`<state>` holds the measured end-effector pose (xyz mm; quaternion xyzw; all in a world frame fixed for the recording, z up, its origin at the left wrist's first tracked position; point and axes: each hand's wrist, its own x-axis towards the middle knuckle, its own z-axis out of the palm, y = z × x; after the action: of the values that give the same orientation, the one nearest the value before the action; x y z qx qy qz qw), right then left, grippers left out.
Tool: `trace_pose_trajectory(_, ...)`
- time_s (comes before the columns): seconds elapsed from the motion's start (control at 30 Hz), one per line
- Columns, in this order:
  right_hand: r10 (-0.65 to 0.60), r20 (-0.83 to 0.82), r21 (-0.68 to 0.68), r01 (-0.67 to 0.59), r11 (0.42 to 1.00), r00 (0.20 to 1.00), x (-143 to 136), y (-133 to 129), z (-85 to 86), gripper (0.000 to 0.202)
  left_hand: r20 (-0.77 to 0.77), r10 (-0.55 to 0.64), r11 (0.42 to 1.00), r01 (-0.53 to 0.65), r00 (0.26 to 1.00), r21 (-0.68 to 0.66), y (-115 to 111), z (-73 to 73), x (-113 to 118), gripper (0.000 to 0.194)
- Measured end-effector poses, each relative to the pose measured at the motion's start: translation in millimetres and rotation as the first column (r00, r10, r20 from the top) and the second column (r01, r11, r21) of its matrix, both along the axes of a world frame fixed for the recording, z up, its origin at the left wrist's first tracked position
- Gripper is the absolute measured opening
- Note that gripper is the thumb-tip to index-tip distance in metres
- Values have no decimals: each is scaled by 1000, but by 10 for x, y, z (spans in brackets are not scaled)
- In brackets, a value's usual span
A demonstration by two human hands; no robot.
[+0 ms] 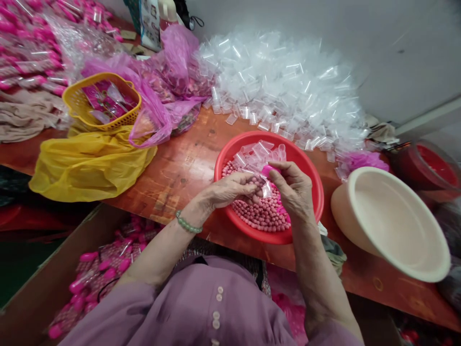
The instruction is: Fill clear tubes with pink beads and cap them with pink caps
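Both hands are over a red basin (220,158) on the table. My left hand (237,187), with a green bead bracelet (189,225) at the wrist, is curled round several dusty-pink beads (256,182). My right hand (293,187) pinches a bright pink cap (267,169) between thumb and fingers. A clear plastic piece (267,190) shows between the two hands; whether it is joined to the cap I cannot tell. Under the hands, loose pink beads (252,214) cover the basin's bottom, with clear plastic tubes (257,153) piled at its far side.
A large heap of clear tubes (281,81) lies against the wall. At right stands a cream basin (399,226). To the left are a yellow basket (103,122), a yellow bag (90,166) and pink bags (180,57). Below, a cardboard box (46,288) holds pink-capped filled tubes (104,269).
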<state>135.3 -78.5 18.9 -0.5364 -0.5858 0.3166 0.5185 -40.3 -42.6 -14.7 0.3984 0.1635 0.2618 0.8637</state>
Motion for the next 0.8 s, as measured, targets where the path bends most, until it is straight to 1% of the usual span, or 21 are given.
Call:
trace_pose_trajectory(0.1,45,29,20,-46,999,999,-34,33,-30,18,29,-18,1000,18,999,5,6,0,-4,31)
trace_pose_trajectory(0.2,51,104,16,-53,998,993,2,23,-27,20,38,-15,1000,15,999,-4,10,1,-8,28)
trace_pose_trajectory(0.3,-4,143,7,3,1000,990,92,-7,-13,21,40,-18,999,20,999,-43,17,4,-19,30)
trace_pose_trajectory(0.4,-67,95,-8,68,998,993,187,-41,-22,21,40,-20,998,22,999,-66,22,14,-28,36)
trace_pose_trajectory(0.5,-90,61,-17,92,996,994,221,-62,-29,20,31,-18,997,20,999,-70,21,23,-27,35)
trace_pose_trajectory(0.67,-59,90,5,59,998,994,117,-35,13,22,17,4,999,-3,1000,-53,10,22,-13,33)
trace_pose_trajectory(0.8,26,156,28,-31,999,987,56,13,33,19,21,14,999,-13,1000,-49,4,26,-9,33)
